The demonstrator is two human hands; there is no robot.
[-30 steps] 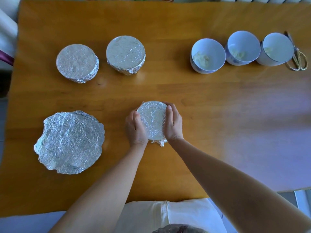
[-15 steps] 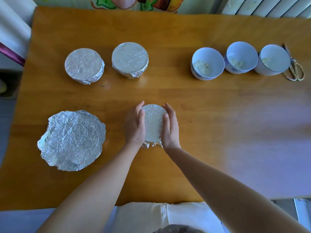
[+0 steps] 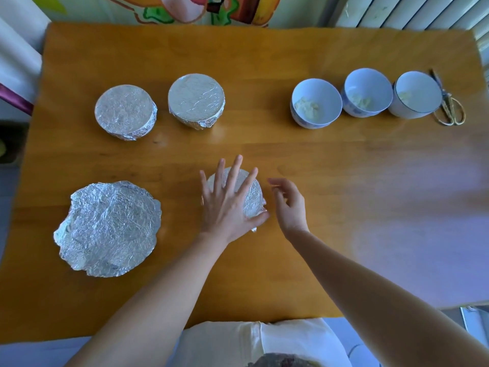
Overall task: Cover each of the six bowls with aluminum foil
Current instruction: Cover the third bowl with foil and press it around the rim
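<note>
Five spread fingers [image 3: 234, 172] of my left hand [image 3: 227, 207] press flat on the foil-covered bowl [image 3: 253, 201] beneath them. Just right of them, my right hand [image 3: 289, 205] hovers, loosely curled, holding nothing.

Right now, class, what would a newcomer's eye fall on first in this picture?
The left hand lies spread flat on a foil-covered bowl at the near middle of the table, the right hand hovering beside it. A round of crumpled foil shines at near left. Behind, two covered bowls stand left, three open bowls right.
</note>
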